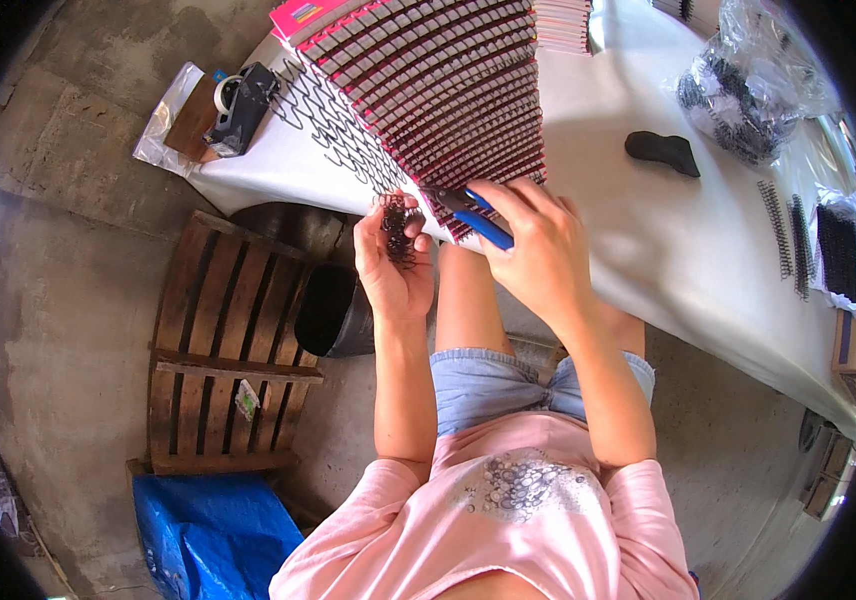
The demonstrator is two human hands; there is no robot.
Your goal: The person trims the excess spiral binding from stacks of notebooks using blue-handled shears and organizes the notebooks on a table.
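Observation:
A tall stack of spiral-bound notebooks (pixel 438 90) with pink covers stands at the table's near edge, dark coils running along the side facing me. Loose ends of the black coils (pixel 343 130) stick out at the stack's left. My right hand (pixel 538 235) is wrapped round blue-handled pliers (pixel 488 222), whose dark jaws reach the lowest coils at the stack's near corner. Just left of that corner, my left hand (pixel 393 265) has its fingers closed on a bunch of dark spiral coil ends (pixel 400 230).
On the white table (pixel 628 240) lie a tape dispenser (pixel 238 110), a dark oblong object (pixel 661 153), a clear plastic bag of black coils (pixel 743 100) and loose coils (pixel 798 245). A wooden pallet (pixel 228 340), a black bin (pixel 333 310) and a blue tarp (pixel 208 540) are below left.

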